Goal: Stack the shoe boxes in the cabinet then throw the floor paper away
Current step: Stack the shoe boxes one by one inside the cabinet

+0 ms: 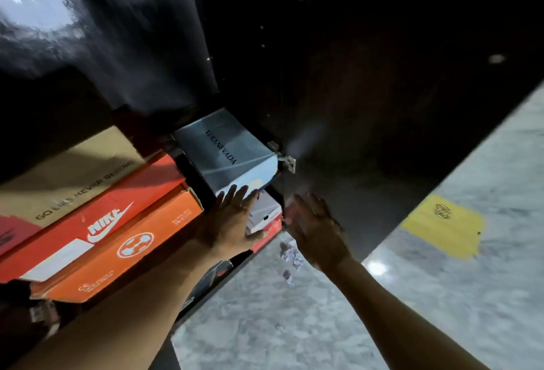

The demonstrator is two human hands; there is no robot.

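Observation:
A pale blue shoe box [226, 151] with dark lettering sits on top of a stack inside the black cabinet [164, 54]. My left hand [235, 219] presses flat with straight fingers against its near end and the grey box [266, 210] below it. My right hand [316, 228] hovers beside the stack with fingers straight, blurred, holding nothing. Left of the blue box lie an orange box [126, 249], a red Nike box [97, 216] and a tan box [73, 169]. Crumpled white paper [291, 254] lies on the marble floor [323, 325] under my right hand.
The open black cabinet door [382, 104] stands to the right, with hinges [287, 162] on its inner edge. A yellow bag or sheet [444, 226] lies on the floor beyond the door. A smaller paper scrap [288, 277] lies near the crumpled one.

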